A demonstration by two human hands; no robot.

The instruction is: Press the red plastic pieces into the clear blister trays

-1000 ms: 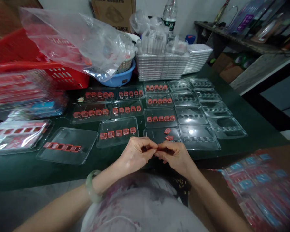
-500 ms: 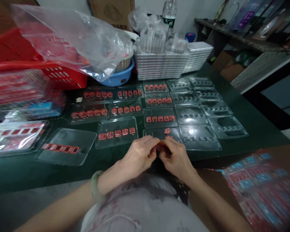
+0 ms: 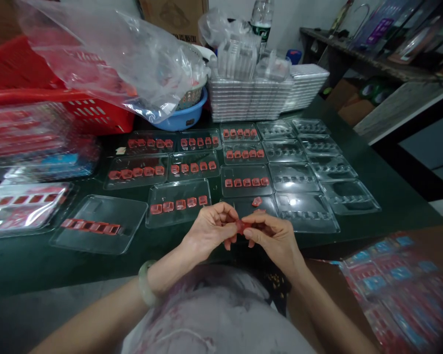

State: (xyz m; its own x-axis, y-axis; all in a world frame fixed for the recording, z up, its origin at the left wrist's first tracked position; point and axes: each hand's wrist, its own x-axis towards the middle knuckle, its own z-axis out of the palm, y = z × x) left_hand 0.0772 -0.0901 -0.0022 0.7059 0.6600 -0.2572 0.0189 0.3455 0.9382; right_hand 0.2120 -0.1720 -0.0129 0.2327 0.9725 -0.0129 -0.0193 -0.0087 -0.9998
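Note:
Between my two hands, at the table's front edge, is a small red translucent plastic piece [image 3: 240,226]. My left hand [image 3: 216,228] pinches it from the left with thumb and fingers. On the other side my right hand [image 3: 271,233] grips it between thumb and forefinger. Just beyond the hands lies a clear tray [image 3: 269,202], partly hidden, with a loose red piece [image 3: 257,201] on it. Behind that sits a clear tray [image 3: 225,172] holding a row of several red pieces. More filled trays [image 3: 155,218] stand to the left, and unfilled clear trays [image 3: 304,204] to the right.
At the back are a red basket [image 3: 99,120] under a plastic bag, a blue basin [image 3: 184,119] and stacked clear trays [image 3: 247,101]. Packed blister cards [image 3: 40,132] pile up at left. A carton of red and blue packages [image 3: 391,285] stands at lower right.
My fingers have turned and spread slightly, so the red piece between them now shows. Both hands have shifted a little lower; the trays stay in place.

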